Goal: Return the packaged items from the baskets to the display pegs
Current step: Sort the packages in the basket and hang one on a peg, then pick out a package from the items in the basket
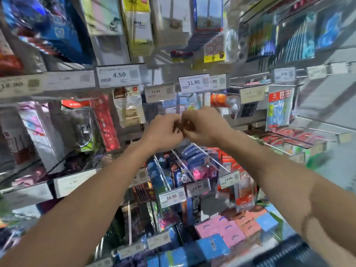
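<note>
Both bare forearms reach up and forward from the lower corners and meet at the middle of the rack, wrists nearly level.

The left hand (pixel 163 130) comes in from the lower left, its back turned toward the camera, fingers curled in toward the other hand. The right hand (pixel 202 125) comes from the lower right, knuckles up, fingers also curled, and the two hands touch at the fingertips. Something small and brownish sits between them, but it is too blurred and hidden to name, so I cannot tell what either grip is closed on or how tightly.

They work just below the 12.90 price tag (pixel 159 91) and the 11.90 price tag (pixel 193 82). Packaged items (pixel 128 106) hang on the pegs to the left of the hands. A dark ribbed basket rim (pixel 289 253) shows at the lower right.
</note>
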